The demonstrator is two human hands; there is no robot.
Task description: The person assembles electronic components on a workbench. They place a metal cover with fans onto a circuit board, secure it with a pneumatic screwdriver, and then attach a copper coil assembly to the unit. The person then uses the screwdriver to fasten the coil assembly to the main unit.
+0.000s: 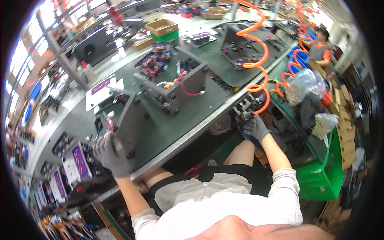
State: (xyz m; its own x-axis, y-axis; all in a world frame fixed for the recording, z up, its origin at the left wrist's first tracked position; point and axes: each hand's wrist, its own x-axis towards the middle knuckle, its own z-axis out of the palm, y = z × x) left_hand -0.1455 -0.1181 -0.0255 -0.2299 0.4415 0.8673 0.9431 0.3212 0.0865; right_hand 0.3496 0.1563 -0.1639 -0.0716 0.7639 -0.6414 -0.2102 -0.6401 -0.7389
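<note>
My left hand point(109, 155), in a grey glove, is at the near left edge of a dark grey metal panel point(130, 120) standing on the bench. Its fingers are bent around that edge, with small red and white parts just beyond them. My right hand point(257, 128), also gloved, is below the bench's front rail, beside a cluster of metal tool parts point(245, 107) where an orange coiled hose point(264, 82) comes down. Its fingers are curled; what they hold, if anything, is hidden. An open dark grey housing point(172, 90) with wires and parts inside stands farther back.
A metal rail point(192, 134) edges the green bench top. Another open housing point(240, 50) stands at the back right. White plates with purple panels point(76, 162) line the left. A green crate point(320, 180) and plastic bags point(308, 86) are at right, with a co-worker point(322, 48) beyond.
</note>
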